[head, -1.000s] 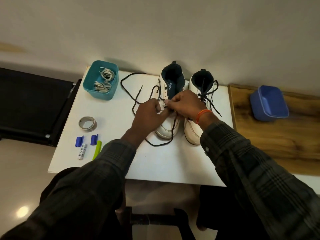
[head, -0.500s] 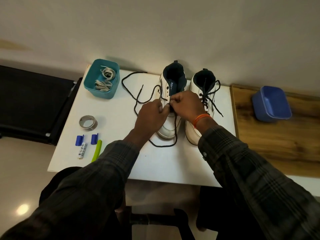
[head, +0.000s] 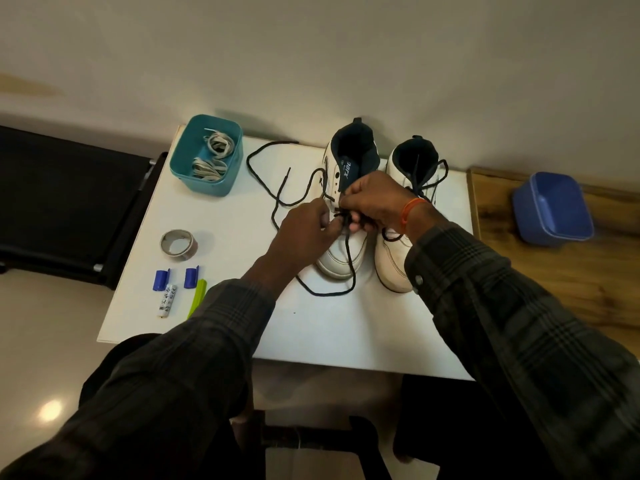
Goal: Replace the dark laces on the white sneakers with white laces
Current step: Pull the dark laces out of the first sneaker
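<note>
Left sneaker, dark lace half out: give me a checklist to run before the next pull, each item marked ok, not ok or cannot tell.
1. Both hands on the lace: left hand and right hand pinch the dark lace at the left sneaker. Ok.
2. Loose ends free of snags on the table. Ok.
3. Remaining threaded eyelets visible: hidden by fingers. Cannot tell.
4. White laces ready in the teal box. Ok.
5. Right sneaker unlaced. Not ok.

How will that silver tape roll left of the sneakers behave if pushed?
The silver tape roll lies flat on the white table, so it would probably slide, not roll. It looks like a thin hollow ring, likely light. Tipped on edge, it could roll off.
</note>
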